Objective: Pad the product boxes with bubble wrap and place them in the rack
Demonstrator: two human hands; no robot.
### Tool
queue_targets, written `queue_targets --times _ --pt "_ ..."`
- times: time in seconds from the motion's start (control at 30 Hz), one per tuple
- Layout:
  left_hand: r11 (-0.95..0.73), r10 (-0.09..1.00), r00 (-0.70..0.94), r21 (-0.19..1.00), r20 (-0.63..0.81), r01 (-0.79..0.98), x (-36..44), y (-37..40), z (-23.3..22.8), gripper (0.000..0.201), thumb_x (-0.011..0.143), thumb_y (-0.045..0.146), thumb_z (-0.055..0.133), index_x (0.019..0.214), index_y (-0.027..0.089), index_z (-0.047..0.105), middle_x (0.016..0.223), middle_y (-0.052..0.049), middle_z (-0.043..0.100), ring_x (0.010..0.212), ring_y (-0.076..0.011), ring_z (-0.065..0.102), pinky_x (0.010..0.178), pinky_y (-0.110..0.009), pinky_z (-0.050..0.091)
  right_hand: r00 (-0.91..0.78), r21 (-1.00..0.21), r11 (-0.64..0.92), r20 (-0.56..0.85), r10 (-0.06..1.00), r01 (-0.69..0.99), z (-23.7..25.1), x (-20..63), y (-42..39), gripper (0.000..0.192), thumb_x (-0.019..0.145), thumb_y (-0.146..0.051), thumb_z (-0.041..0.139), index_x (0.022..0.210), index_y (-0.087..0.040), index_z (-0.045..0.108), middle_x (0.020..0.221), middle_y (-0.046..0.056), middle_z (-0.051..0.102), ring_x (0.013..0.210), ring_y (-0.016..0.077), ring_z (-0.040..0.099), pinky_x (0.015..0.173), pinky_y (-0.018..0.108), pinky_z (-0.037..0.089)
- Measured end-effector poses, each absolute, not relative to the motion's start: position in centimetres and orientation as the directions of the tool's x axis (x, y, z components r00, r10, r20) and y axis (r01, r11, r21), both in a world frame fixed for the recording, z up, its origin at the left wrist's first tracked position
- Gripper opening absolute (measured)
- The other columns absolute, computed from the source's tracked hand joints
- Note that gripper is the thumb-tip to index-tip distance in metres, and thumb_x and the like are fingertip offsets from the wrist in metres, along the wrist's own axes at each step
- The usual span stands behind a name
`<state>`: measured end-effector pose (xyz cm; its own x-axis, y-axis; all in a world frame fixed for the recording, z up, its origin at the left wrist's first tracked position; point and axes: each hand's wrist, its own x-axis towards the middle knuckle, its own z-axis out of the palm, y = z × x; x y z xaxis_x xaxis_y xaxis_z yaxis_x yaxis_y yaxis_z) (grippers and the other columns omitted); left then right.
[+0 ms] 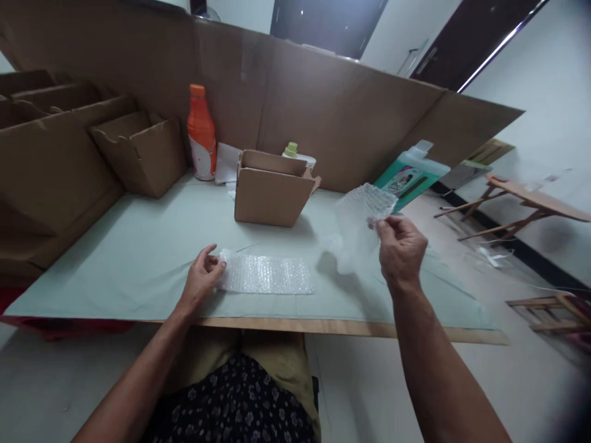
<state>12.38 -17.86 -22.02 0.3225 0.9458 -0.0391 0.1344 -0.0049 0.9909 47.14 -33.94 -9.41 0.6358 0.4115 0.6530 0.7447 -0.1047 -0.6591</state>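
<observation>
From the head camera, the left hand [202, 275] pinches the near end of a flat bubble wrap strip [266, 275] lying on the table [138, 258] at 6 o'clock of the small open box [272, 187]. The right hand [401, 247] grasps a lifted bubble wrap sheet [359, 224] at 3 o'clock of the box. That light sheet hangs loosely from a fingertip grip; it could slip free or catch the box's flap.
</observation>
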Motion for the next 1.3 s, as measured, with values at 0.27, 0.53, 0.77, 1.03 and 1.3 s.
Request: queue_targets --times 0.27,0.53,0.77,1.03,1.3 --pt "-0.066 0.948 0.303 0.99 0.1 -0.121 11.5 -22.2 -19.6 0.061 0.088 0.056 0.057 0.137 0.019 0.052 0.137 -0.014 0.056 0.128 -0.0278 0.053 0.107 -0.044 0.046 0.182 -0.395 0.029 0.487 0.854 0.918 -9.1 32.4 -32.6 0.017 0.092 -0.025 0.056 0.095 -0.022 0.073 0.098 0.007 0.078 0.093 0.0238 0.071 0.091 0.042 0.05" --pt "0.368 0.847 0.445 0.925 -0.291 -0.096 11.2 -22.1 -18.9 0.094 0.068 0.044 0.08 0.146 0.013 0.039 0.123 -0.017 0.053 0.107 -0.0247 0.06 0.07 -0.03 0.06 0.262 -0.666 0.006 0.301 0.917 0.746 -11.6 36.2 -32.8 0.03 0.092 -0.035 0.058 0.116 -0.022 0.07 0.114 0.009 0.076 0.102 0.0235 0.071 0.092 0.041 0.055" --pt "0.101 0.902 0.398 0.98 -0.164 0.174 12.0 -21.5 -20.2 0.083 0.077 0.039 0.07 0.152 0.022 0.038 0.09 0.0 0.055 0.062 -0.0095 0.049 0.052 -0.02 0.041 0.161 -0.533 -0.106 0.056 0.985 0.84 -16.2 42.8 -34.8 0.074 0.08 -0.031 0.07 0.149 -0.026 0.044 0.152 0.014 0.051 0.136 0.0315 0.052 0.103 0.051 0.049" --pt "0.146 0.793 0.546 0.954 -0.27 0.261 10.0 -20.5 -17.0 0.049 0.072 0.044 0.069 0.114 0.019 0.077 0.072 -0.004 0.066 0.062 -0.0177 0.056 0.06 -0.03 0.048 0.172 -0.545 -0.019 0.231 0.958 0.838 -19.1 41.0 -32.0 0.041 0.087 -0.018 0.052 0.126 -0.023 0.064 0.141 0.012 0.061 0.133 0.0279 0.054 0.11 0.052 0.041" --pt "-0.278 0.908 0.405 0.881 0.111 0.382 11.0 -20.2 -14.0 0.029 0.069 0.043 0.07 0.093 0.03 0.081 0.112 -0.007 0.072 0.108 -0.0336 0.063 0.095 -0.042 0.051 0.422 -0.75 -0.073 0.286 0.86 0.657 -15.3 43.5 -34.3 0.022 0.09 -0.032 0.057 0.106 -0.024 0.07 0.094 0.004 0.076 0.081 0.0193 0.072 0.075 0.031 0.058"
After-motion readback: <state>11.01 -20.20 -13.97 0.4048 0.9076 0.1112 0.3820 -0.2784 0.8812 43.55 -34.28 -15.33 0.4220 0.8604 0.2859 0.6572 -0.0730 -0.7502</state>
